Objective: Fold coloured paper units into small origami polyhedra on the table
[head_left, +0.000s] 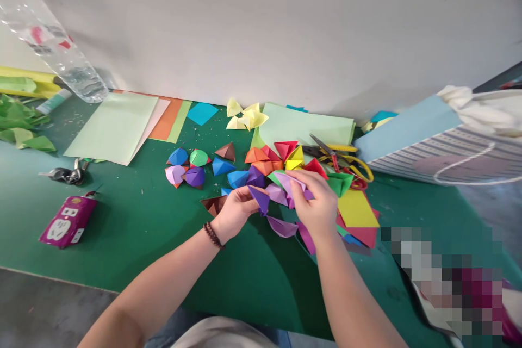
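My left grip (235,213) is clamped on a dark purple paper fold (259,199), and my right grip (312,202) is pinched on a lilac paper fold (290,184). The two are just beside each other above the green desk (134,239). Right behind them lies a heap of bright origami pieces (263,161) — red-handled scissors (326,151) sit at its far right edge. Farther off, pale green paper sheets (110,128) lie flat, with pale yellow folded paper (247,117) near the white wall (261,22).

A green-topped worktable (134,234) holds folded origami pieces (194,177), stacked coloured paper sheets (112,128) and red-handled scissors (326,149).
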